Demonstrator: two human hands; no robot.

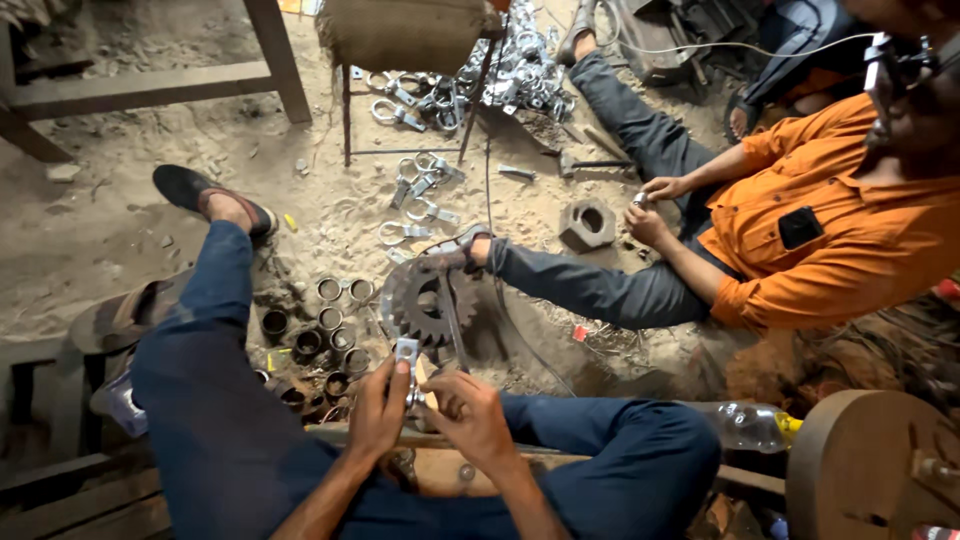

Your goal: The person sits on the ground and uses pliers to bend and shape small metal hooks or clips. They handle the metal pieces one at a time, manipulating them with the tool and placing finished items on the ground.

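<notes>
Head view looks down on a small metal clamp bracket (407,352) held upright low in the middle of the frame. Left hand (378,410) grasps it, fingers wrapped around its lower part with the thumb up along it. Right hand (470,418) sits just beside, at three o'clock of the bracket, fingers curled against its base; what they pinch is too small to tell. At twelve o'clock of the bracket a toothed gear wheel (428,305) lies on the sandy floor (130,210). Short pipe rings (322,335) cluster at ten o'clock. Farther out at twelve, shiny clamps (420,185) are scattered. At two o'clock a co-worker in an orange shirt (830,230) sits by a large hex nut (587,224).
</notes>
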